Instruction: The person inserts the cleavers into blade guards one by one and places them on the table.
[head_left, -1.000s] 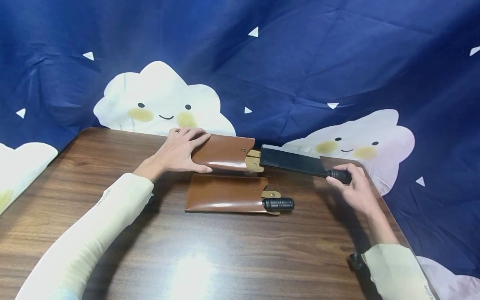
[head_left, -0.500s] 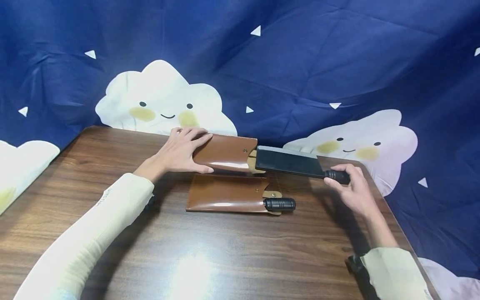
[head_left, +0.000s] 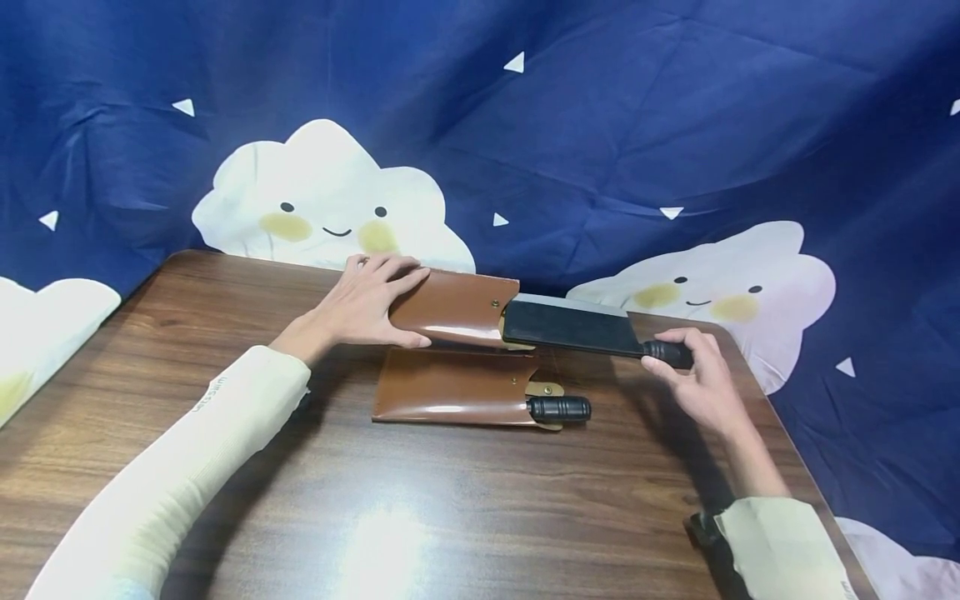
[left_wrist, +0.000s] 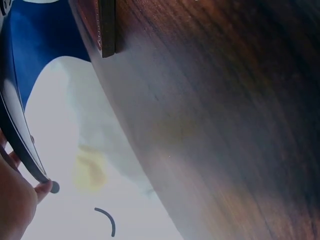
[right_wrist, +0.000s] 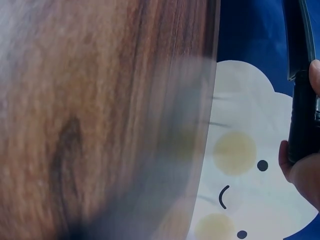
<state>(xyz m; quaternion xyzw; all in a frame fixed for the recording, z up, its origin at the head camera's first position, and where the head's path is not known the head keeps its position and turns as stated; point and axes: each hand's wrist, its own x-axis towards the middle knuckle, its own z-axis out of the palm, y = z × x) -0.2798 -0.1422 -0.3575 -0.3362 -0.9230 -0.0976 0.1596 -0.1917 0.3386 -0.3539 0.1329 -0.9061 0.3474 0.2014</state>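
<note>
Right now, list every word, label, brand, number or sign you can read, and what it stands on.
"Lets...", on the left sleeve; its remaining letters are blurred.
Right sleeve: lettering cut off at the picture's edge, too small to read.
No readable text on the cleaver, far sheath or near sheath.

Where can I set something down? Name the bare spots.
Free: table in front of the lower sheath, between left sleeve and right sleeve; also left of left sleeve. Crowded: back middle, where left hand grips upper sheath and right hand holds cleaver.

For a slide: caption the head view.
Left hand holds a sheath, right hand a cleaver at its mouth; nearer lies a second sheath.
</note>
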